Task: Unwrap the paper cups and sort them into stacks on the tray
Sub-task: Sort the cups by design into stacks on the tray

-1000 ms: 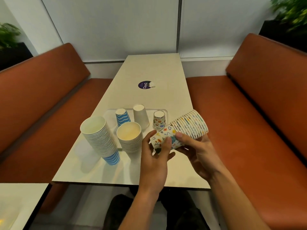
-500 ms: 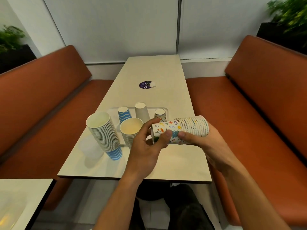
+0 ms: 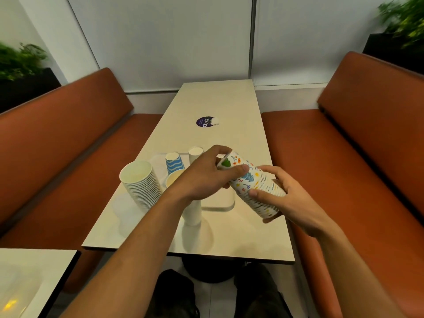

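Moved: nested stack of flower-printed paper cups [image 3: 251, 182] swung from level to slanting | left hand [image 3: 202, 180] fingers curled round base-end cup (thumb across its side) | right hand [image 3: 289, 198] clasps rim end | axis: base up-left, rims down-right | held above pale rectangular table [image 3: 218, 99].

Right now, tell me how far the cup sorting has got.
Done: a blue-wave cup and a white cup sit upside down on the tray. In hand: the right hand holds the patterned stack, the left hand grips its end cup. Left: that stack, the tall white stack and another stack behind the left arm.
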